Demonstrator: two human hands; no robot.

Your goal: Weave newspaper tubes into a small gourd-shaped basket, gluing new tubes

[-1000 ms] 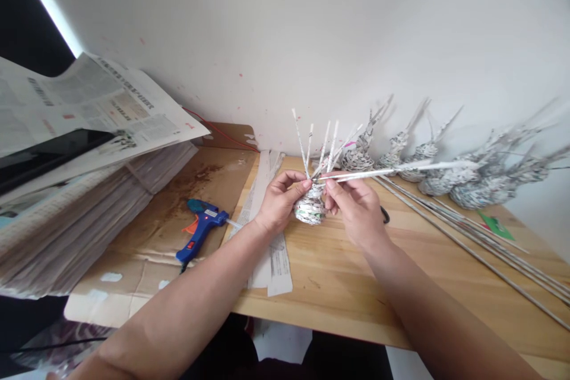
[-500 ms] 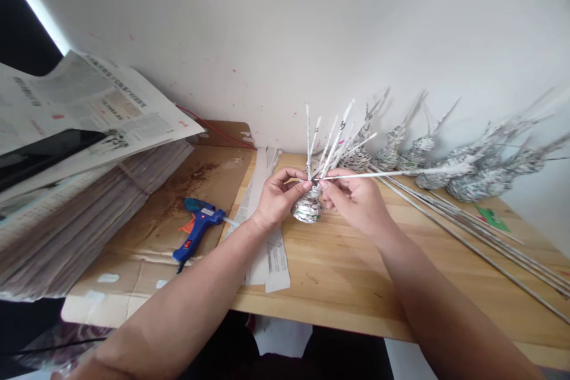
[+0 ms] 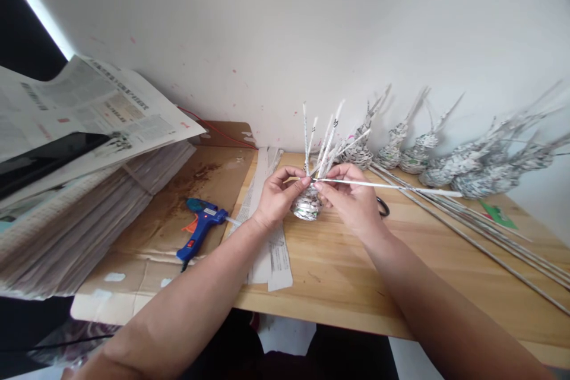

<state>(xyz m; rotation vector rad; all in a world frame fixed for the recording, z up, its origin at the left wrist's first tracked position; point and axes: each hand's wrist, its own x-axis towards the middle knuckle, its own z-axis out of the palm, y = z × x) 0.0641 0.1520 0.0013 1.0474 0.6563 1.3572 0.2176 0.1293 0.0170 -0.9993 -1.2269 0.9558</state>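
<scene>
A small vase-shaped piece woven from rolled newspaper (image 3: 306,206) is held just above the table, several paper rods (image 3: 328,136) sticking up from its neck. My left hand (image 3: 280,195) is closed on the neck's left side, thumb in front. On the other side, my right hand (image 3: 351,199) pinches a long white paper rod (image 3: 392,186) close to the neck. That rod stretches out to the right, almost level. Fingers hide part of the neck and the far side of the piece.
Several similar woven pieces (image 3: 413,154) stand along the wall. Long paper rods (image 3: 472,225) lie on the right of the wooden table (image 3: 338,273). A blue glue gun (image 3: 200,228) rests on cardboard (image 3: 146,249), near newspaper strips (image 3: 278,261) and a newspaper stack (image 3: 89,214).
The long rod has swung from tilting slightly upward to sloping slightly down on the right. The upright rods have turned a little with the woven piece. Both hands keep their grip.
</scene>
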